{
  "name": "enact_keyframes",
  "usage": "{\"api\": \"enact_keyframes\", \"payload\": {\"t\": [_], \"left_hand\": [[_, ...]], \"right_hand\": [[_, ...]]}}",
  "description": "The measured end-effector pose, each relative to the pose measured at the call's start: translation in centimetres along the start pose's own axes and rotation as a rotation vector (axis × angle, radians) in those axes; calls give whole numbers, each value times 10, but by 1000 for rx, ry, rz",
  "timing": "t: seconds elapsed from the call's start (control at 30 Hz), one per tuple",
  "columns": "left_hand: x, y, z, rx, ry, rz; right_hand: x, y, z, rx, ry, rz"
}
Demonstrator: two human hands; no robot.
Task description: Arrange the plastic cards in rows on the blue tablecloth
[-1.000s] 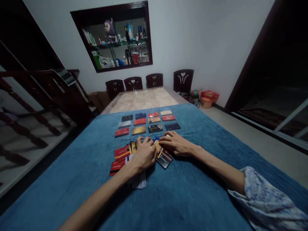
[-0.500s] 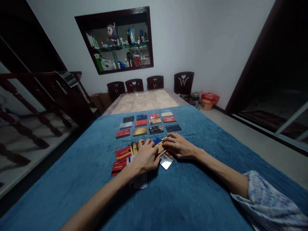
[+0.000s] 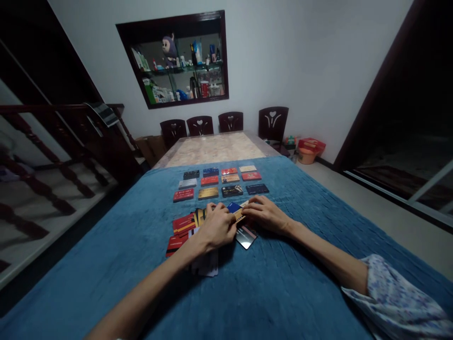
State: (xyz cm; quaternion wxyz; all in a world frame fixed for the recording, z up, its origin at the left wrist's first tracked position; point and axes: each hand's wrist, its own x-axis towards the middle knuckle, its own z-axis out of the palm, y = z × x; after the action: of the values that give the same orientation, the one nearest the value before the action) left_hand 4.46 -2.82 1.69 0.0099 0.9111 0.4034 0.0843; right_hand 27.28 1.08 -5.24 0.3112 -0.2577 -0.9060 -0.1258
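Holding the yellow card (image 3: 240,216): light pressure is best.
Left hand (image 3: 219,226) and right hand (image 3: 266,215) curl closed, seemingly pinching its ends.

Tan card (image 3: 240,216) turned, blk card (image 3: 247,237) now w/ glare

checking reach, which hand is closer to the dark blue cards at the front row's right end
Right. The right hand is just this side of the dark blue cards; the left hand is farther, to their left and nearer the camera.
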Motion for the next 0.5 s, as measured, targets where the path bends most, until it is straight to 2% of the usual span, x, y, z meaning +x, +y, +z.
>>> {"api": "enact_keyframes", "payload": {"t": [0.23, 0.5], "left_hand": [[3, -9, -4, -26, 58, -1], [8, -26, 8, -14, 131, 4]], "right_hand": [[4, -7, -9, 26, 89, 88], [6, -7, -2, 37, 188, 150]]}}
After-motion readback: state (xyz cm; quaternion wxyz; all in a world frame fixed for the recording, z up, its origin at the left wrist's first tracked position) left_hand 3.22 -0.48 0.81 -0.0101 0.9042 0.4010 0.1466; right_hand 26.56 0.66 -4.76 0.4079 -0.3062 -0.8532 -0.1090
